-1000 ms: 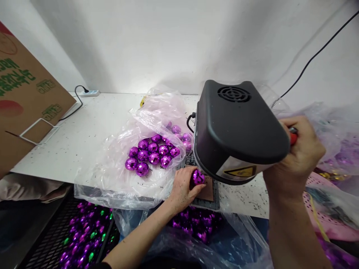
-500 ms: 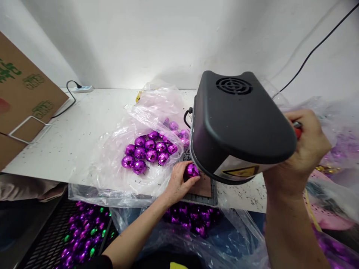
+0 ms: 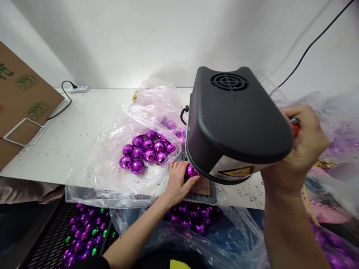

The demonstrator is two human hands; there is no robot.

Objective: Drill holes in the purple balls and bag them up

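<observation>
The left hand (image 3: 178,183) has its thumb and fingers closed on a purple ball (image 3: 192,171), above the brown board (image 3: 202,186) on the dark mat (image 3: 213,194), right at the lower edge of the black machine (image 3: 238,119). The machine partly covers the ball, so whether it touches the board is hard to tell. The right hand (image 3: 304,142) is at the machine's right side, its fingers curled around a red handle (image 3: 295,129).

Left of the machine, more purple balls (image 3: 149,155) lie grouped in a clear bag (image 3: 103,175), some under its film. The bag spreads across the white surface (image 3: 75,123) and hangs over the front edge. Dark specks dot the surface.

At the far left stand a carton (image 3: 25,97) and a white wire frame (image 3: 25,131), with a power strip (image 3: 79,89) behind. Below the surface, purple and green beads (image 3: 84,228) fill a black crate (image 3: 49,231).
</observation>
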